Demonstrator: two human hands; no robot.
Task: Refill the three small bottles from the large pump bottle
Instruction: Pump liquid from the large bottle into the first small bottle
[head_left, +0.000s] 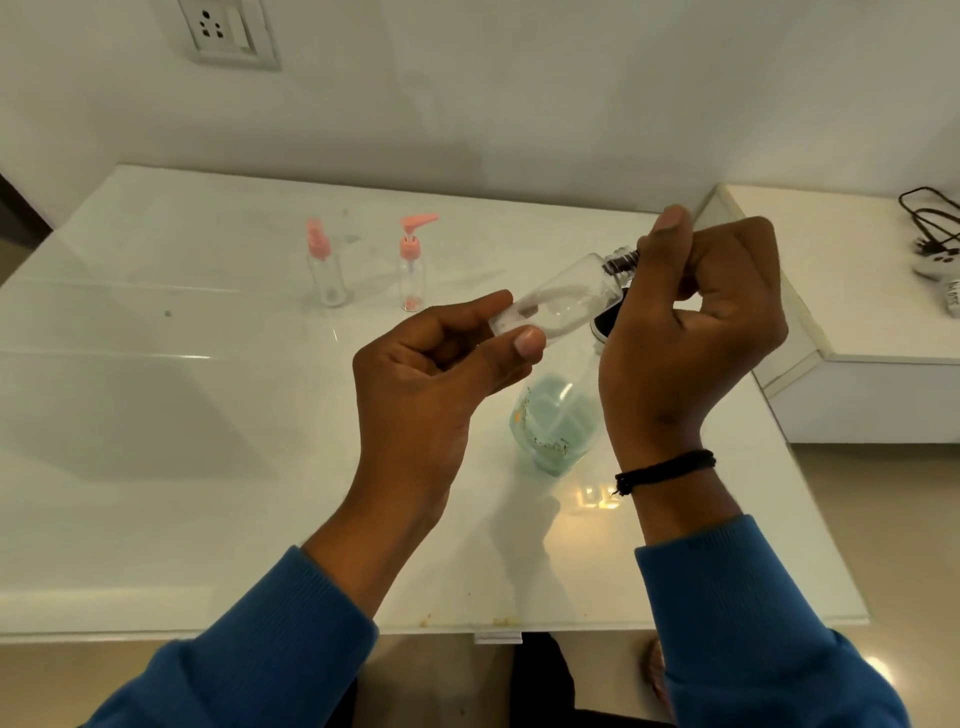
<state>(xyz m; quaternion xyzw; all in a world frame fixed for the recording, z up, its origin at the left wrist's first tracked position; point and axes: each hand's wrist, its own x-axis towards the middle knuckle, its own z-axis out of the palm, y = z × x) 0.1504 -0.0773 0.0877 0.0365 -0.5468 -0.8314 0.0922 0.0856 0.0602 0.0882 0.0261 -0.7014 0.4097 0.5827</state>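
On the white table (156, 467), far left, stand two pink-capped small bottles (326, 270). Nearer, the left hand (431, 374) pinches a tilted clear bottle (561, 301) by its base; the right hand (696, 322) curls round its neck, above the large bottle (553, 421).

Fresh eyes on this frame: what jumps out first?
The two hands at centre: the left hand holds a small clear bottle tilted by its base, the right hand grips its neck end. Just below them a large greenish bottle stands on the white table. Two pink-topped small bottles stand farther back.
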